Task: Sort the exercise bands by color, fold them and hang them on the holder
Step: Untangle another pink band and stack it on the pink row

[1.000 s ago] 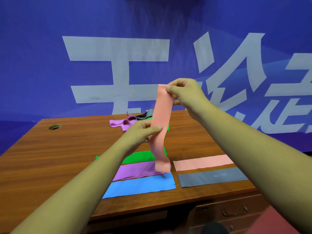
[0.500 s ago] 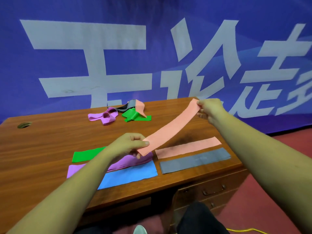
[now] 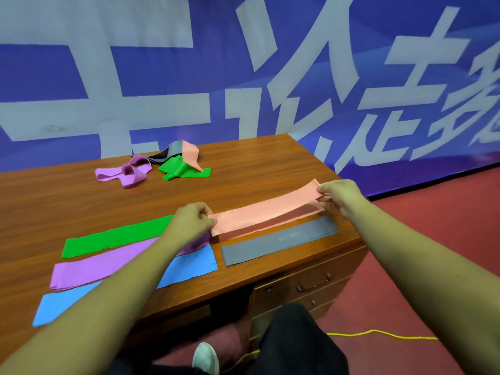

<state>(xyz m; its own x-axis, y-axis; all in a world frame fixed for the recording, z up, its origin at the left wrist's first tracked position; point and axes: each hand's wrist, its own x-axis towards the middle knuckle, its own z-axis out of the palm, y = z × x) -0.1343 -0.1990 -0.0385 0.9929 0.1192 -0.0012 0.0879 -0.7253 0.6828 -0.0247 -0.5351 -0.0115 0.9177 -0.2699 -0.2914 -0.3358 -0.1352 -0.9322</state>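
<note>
A blue banner point(image 3: 189, 77) with large white characters hangs behind a wooden desk point(image 3: 270, 163) on a red floor point(image 3: 433, 239). The left hand point(image 3: 193, 221) pinches one end of a pink band point(image 3: 266, 212), its fingers point(image 3: 207, 212) curled tight on the edge. The right hand point(image 3: 339, 194) pinches the other end, with the thumb on top and the fingers folded beneath. The band runs nearly flat between the two grips, low over the desk. Whether it touches the shadowed pink strip point(image 3: 243, 234) under it I cannot tell. Just nearer than the right fingers lies a grey band point(image 3: 278, 240), flat on the wood. Left of the left fingers lies a green band point(image 3: 113, 239). Nearer than them, partly under the left forearm, lie a purple band point(image 3: 102, 263) and a blue band point(image 3: 192, 266), side by side. Well beyond the left fingers, near the far edge, sits a loose pile point(image 3: 173, 163) of purple, green, grey and pink bands. Below the right wrist the desk's drawers point(image 3: 311, 282) show.
</note>
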